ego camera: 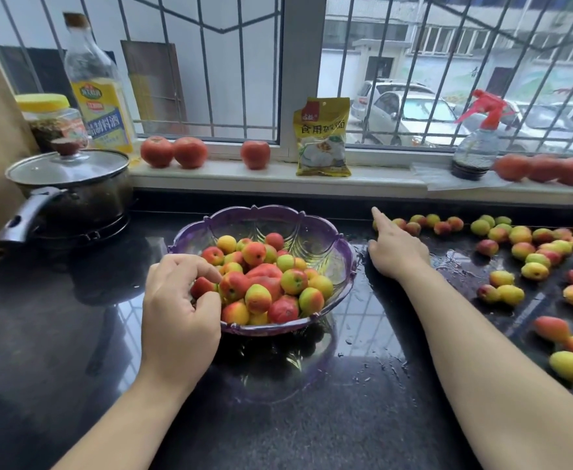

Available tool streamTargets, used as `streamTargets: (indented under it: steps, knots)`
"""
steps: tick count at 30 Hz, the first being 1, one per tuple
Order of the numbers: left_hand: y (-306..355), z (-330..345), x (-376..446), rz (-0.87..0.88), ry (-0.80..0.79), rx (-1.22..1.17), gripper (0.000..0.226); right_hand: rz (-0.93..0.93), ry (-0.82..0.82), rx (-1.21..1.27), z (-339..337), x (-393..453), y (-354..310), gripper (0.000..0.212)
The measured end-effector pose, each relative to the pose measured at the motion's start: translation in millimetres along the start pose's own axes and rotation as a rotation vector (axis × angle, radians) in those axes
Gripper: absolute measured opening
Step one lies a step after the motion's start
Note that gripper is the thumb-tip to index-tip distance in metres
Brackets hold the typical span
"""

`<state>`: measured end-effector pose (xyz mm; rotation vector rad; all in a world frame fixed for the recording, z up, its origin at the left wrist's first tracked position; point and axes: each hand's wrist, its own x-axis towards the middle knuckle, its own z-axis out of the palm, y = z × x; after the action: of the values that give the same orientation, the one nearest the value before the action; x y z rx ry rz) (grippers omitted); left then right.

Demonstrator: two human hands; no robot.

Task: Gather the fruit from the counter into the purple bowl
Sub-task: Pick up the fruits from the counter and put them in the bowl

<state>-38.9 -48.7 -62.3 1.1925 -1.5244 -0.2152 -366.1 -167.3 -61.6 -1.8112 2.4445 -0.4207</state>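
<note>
A clear purple bowl (315, 228) with a scalloped rim sits in the middle of the black counter, holding several small red and yellow fruits (268, 286). My left hand (180, 310) is at the bowl's near left rim, fingers curled round a small red fruit (202, 287) over the pile. My right hand (395, 251) lies on the counter just right of the bowl, index finger stretched toward the back, holding nothing. Several loose fruits (522, 251) are scattered over the wet counter to the right, the nearest row just beyond my fingertip.
A lidded pot (71, 188) stands at the back left. On the window sill are an oil bottle (97, 96), a yellow-lidded jar (53, 120), tomatoes (173, 152), a yellow packet (323, 137) and a spray bottle (476, 140). Water drops lie on the counter near the bowl.
</note>
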Motion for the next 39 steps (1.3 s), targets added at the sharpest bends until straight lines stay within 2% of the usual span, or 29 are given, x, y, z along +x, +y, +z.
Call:
streamTargets:
  steps: [2, 4, 6, 8, 12, 14, 16, 19, 21, 23, 25, 28, 32, 35, 39]
  knots:
    - [0.2, 0.1, 0.1, 0.000, -0.001, 0.001, 0.023, -0.014, 0.134, 0.107, 1.4, -3.4, 2.2, 0.060]
    - [-0.4, 0.7, 0.9, -0.003, -0.005, 0.004, 0.023, 0.043, 0.421, 0.328, -0.2, -10.6, 7.7, 0.045]
    - [-0.8, 0.9, 0.8, -0.010, -0.009, 0.013, 0.022, 0.130, 0.589, 0.394, -4.1, -17.1, 13.5, 0.034]
    - [-0.6, 0.7, -0.3, -0.008, -0.007, 0.016, 0.022, 0.173, 0.519, 0.348, -4.9, -18.6, 16.7, 0.030]
    - [-0.7, -0.2, -0.4, -0.007, -0.009, 0.008, 0.022, 0.148, 0.154, 0.072, -1.6, -17.3, 12.4, 0.030]
    - [-1.1, 0.0, -0.2, -0.010, -0.014, 0.013, 0.021, 0.147, 0.067, 0.000, -7.3, -15.2, 4.7, 0.030]
    - [-0.9, 0.0, -0.5, -0.015, -0.015, 0.018, 0.021, 0.130, 0.022, 0.063, -29.0, -17.4, -9.4, 0.033]
    - [-1.2, -0.1, -1.0, -0.012, -0.010, 0.014, 0.021, -0.020, 0.069, 0.436, -76.8, -35.5, -38.1, 0.019]
    - [-1.4, -0.3, -1.0, -0.014, -0.006, 0.008, 0.023, -0.200, 0.031, 0.601, -100.4, -59.7, -58.4, 0.015]
    - [-1.8, -0.4, -0.7, -0.011, -0.007, 0.007, 0.023, -0.367, -0.113, 0.567, -104.1, -76.3, -73.6, 0.019]
    - [-2.2, -0.9, -0.6, -0.009, -0.008, 0.008, 0.022, -0.448, -0.175, 0.411, -90.4, -80.5, -83.9, 0.022]
    - [-2.8, -1.1, -0.4, -0.012, -0.008, 0.013, 0.020, -0.508, -0.113, 0.222, -67.3, -76.9, -92.3, 0.025]
    - [-2.2, -1.0, -0.6, -0.007, -0.008, 0.010, 0.021, -0.557, -0.111, 0.186, -59.2, -74.0, -93.2, 0.026]
    - [-2.6, -0.6, -0.4, -0.007, -0.007, 0.007, 0.022, -0.562, 0.035, 0.305, -68.7, -69.9, -89.3, 0.022]
    - [-2.5, 0.0, -0.2, -0.006, -0.002, 0.010, 0.021, -0.421, 0.307, 0.571, -87.6, -55.4, -72.0, 0.021]
